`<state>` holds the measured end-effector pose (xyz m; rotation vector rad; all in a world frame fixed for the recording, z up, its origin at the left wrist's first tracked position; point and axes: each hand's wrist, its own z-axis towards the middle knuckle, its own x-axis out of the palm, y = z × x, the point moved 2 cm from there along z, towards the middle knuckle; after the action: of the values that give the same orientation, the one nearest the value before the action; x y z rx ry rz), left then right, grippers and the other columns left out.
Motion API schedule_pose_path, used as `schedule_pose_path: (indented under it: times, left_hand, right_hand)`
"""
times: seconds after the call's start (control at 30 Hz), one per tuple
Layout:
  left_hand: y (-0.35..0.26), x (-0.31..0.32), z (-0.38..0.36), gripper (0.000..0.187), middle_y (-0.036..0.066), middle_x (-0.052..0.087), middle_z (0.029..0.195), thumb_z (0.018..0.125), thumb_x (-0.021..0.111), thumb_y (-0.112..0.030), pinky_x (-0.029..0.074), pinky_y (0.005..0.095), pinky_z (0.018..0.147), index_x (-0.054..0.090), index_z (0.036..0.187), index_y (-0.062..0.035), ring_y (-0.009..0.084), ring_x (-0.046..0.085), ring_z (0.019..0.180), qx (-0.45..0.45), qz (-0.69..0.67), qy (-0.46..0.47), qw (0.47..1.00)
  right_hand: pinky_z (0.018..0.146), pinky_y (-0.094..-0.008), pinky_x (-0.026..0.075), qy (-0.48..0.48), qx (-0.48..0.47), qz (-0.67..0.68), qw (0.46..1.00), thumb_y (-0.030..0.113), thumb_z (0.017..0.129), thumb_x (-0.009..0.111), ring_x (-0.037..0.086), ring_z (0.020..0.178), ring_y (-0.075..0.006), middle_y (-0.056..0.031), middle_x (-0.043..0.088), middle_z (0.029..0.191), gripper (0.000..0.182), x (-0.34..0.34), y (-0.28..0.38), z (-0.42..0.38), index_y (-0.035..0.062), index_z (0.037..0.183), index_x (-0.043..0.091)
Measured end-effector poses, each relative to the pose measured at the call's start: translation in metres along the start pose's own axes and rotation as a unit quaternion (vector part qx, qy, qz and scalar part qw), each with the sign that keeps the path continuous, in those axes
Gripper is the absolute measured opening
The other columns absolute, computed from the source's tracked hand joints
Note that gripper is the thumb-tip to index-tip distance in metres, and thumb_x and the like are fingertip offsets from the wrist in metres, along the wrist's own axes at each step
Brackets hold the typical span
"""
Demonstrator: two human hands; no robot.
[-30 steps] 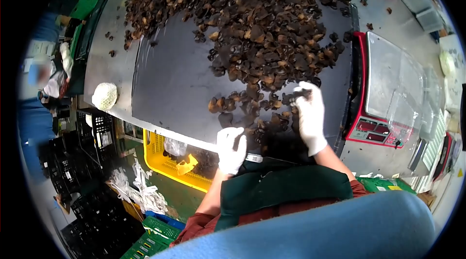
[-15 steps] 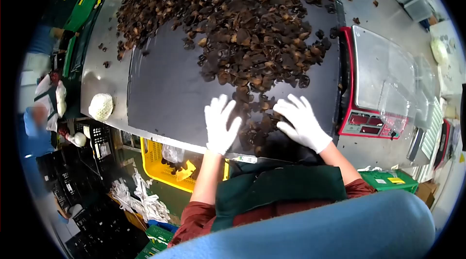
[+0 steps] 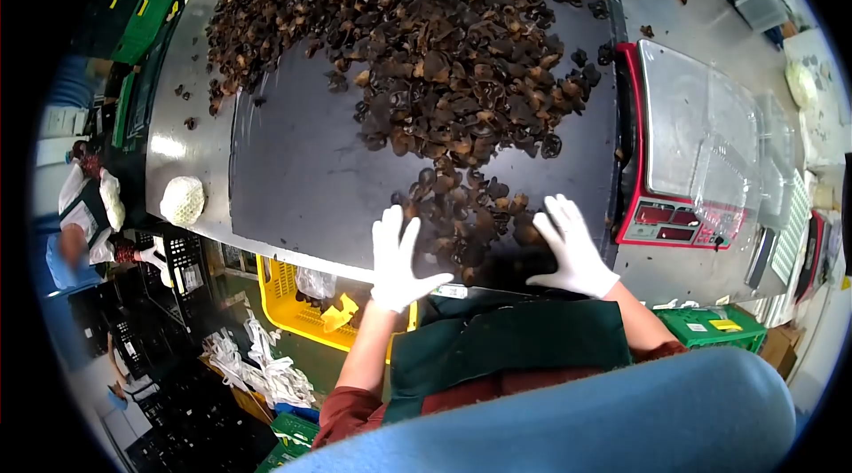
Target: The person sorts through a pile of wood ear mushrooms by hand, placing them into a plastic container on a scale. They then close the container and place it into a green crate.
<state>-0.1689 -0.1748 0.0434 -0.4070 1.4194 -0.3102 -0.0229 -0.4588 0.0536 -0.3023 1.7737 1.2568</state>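
A big heap of dark brown dried mushroom pieces [image 3: 417, 20] covers the far part of a black mat [image 3: 302, 171] on a steel table. A smaller clump of the pieces [image 3: 466, 216] lies near the front edge. My left hand [image 3: 398, 258], in a white glove, lies flat with fingers spread at the clump's left side. My right hand [image 3: 568, 247], also gloved, lies flat with fingers apart at its right side. Both hands hold nothing and flank the clump.
A red scale with a steel pan [image 3: 688, 131] stands right of the mat. A white netted ball [image 3: 183, 201] sits at the table's left edge. Below are a yellow crate [image 3: 293, 304], black and green crates [image 3: 706, 327]. Another person [image 3: 84, 216] works far left.
My hands went from picking at pieces to lying flat, then slid toward me, raking a clump of pieces to the front edge.
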Motion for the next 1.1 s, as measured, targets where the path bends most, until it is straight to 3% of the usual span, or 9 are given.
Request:
schedule_pose_path:
  times: [0.23, 0.37, 0.57, 0.73, 0.8, 0.87, 0.93, 1.0, 1.1]
  left_hand:
    - [-0.047, 0.065, 0.021, 0.077, 0.019, 0.037, 0.142, 0.086, 0.064, -0.037, 0.034, 0.0417, 0.108, 0.03, 0.145, -0.0004, 0.0323, 0.042, 0.128, -0.081, -0.252, -0.134, 0.955]
    - [-0.053, 0.081, 0.024, 0.063, 0.015, 0.031, 0.148, 0.099, 0.043, -0.034, 0.028, 0.0385, 0.111, 0.023, 0.148, -0.0002, 0.0262, 0.036, 0.132, -0.193, -0.482, -0.146, 0.842]
    - [-0.069, 0.052, 0.054, 0.063, 0.015, 0.028, 0.151, 0.1, 0.043, -0.032, 0.029, 0.0351, 0.111, 0.019, 0.15, -0.0025, 0.0243, 0.033, 0.136, -0.181, -0.54, -0.184, 0.801]
    - [-0.061, 0.029, 0.071, 0.061, 0.013, 0.032, 0.146, 0.097, 0.051, -0.026, 0.034, 0.0418, 0.11, 0.023, 0.148, -0.0041, 0.0263, 0.043, 0.127, -0.234, -0.635, -0.277, 0.682]
    - [-0.05, 0.028, 0.068, 0.058, 0.014, 0.034, 0.144, 0.097, 0.052, -0.022, 0.034, 0.0426, 0.111, 0.027, 0.145, -0.0023, 0.0267, 0.042, 0.128, -0.175, -0.636, -0.289, 0.694]
    - [-0.039, 0.028, 0.066, 0.047, 0.017, 0.038, 0.14, 0.098, 0.045, -0.015, 0.034, 0.0414, 0.111, 0.033, 0.14, 0.0013, 0.0296, 0.042, 0.129, -0.268, -0.566, -0.293, 0.722]
    - [-0.02, 0.036, 0.05, 0.045, 0.019, 0.038, 0.139, 0.099, 0.042, -0.019, 0.034, 0.0425, 0.11, 0.035, 0.138, 0.0024, 0.0327, 0.042, 0.129, -0.169, -0.261, -0.227, 0.923]
    - [-0.033, 0.026, 0.049, 0.046, 0.024, 0.039, 0.133, 0.099, 0.043, -0.03, 0.034, 0.0469, 0.107, 0.043, 0.133, 0.0011, 0.0373, 0.044, 0.124, -0.194, -0.36, -0.245, 0.879]
    - [-0.03, 0.021, 0.031, 0.046, 0.023, 0.043, 0.128, 0.089, 0.057, -0.019, 0.037, 0.0473, 0.102, 0.047, 0.129, 0.0005, 0.0376, 0.046, 0.119, -0.097, -0.216, -0.217, 0.947]
  right_hand:
    - [0.112, -0.0579, 0.028, -0.073, -0.149, 0.049, 0.985, 0.036, 0.067, 0.078, 0.027, 0.136, -0.0502, -0.0254, 0.034, 0.145, 0.084, 0.045, 0.035, 0.063, 0.0095, 0.138, 0.043]
    - [0.103, -0.0498, 0.041, -0.143, -0.208, 0.006, 0.968, 0.015, 0.078, 0.064, 0.046, 0.122, -0.0388, -0.0151, 0.047, 0.138, 0.042, 0.047, 0.044, 0.083, 0.0081, 0.119, 0.061]
    - [0.091, -0.0399, 0.049, -0.132, -0.183, 0.062, 0.972, 0.012, 0.071, 0.068, 0.057, 0.109, -0.0296, -0.011, 0.06, 0.12, 0.041, 0.05, 0.033, 0.09, 0.0079, 0.112, 0.065]
    - [0.081, -0.0312, 0.051, -0.244, -0.031, 0.405, 0.881, 0.008, 0.076, 0.072, 0.064, 0.09, -0.0209, -0.0086, 0.066, 0.098, 0.029, 0.04, 0.035, 0.092, 0.0029, 0.104, 0.064]
    - [0.078, -0.0274, 0.051, -0.172, 0.102, 0.606, 0.77, 0.004, 0.083, 0.068, 0.062, 0.086, -0.0128, -0.0033, 0.064, 0.1, 0.024, 0.035, 0.028, 0.088, 0.0012, 0.105, 0.062]
    - [0.076, -0.0247, 0.052, -0.142, 0.164, 0.773, 0.596, 0.007, 0.09, 0.063, 0.062, 0.084, -0.0112, -0.0048, 0.063, 0.099, 0.021, 0.025, 0.02, 0.083, 0.0005, 0.109, 0.06]
    - [0.08, -0.0315, 0.053, -0.129, 0.163, 0.818, 0.536, 0.008, 0.087, 0.062, 0.063, 0.09, -0.0186, -0.0083, 0.062, 0.101, 0.022, -0.008, 0.024, 0.071, 0.0016, 0.108, 0.057]
    - [0.081, -0.0338, 0.053, -0.143, 0.146, 0.788, 0.581, 0.009, 0.085, 0.063, 0.063, 0.092, -0.0215, -0.0095, 0.062, 0.103, 0.026, -0.054, 0.029, 0.051, 0.0017, 0.109, 0.056]
    - [0.08, -0.0377, 0.055, -0.291, 0.138, 0.702, 0.636, 0.014, 0.074, 0.071, 0.065, 0.091, -0.024, -0.0111, 0.062, 0.102, 0.043, -0.124, 0.018, 0.008, 0.0027, 0.113, 0.057]
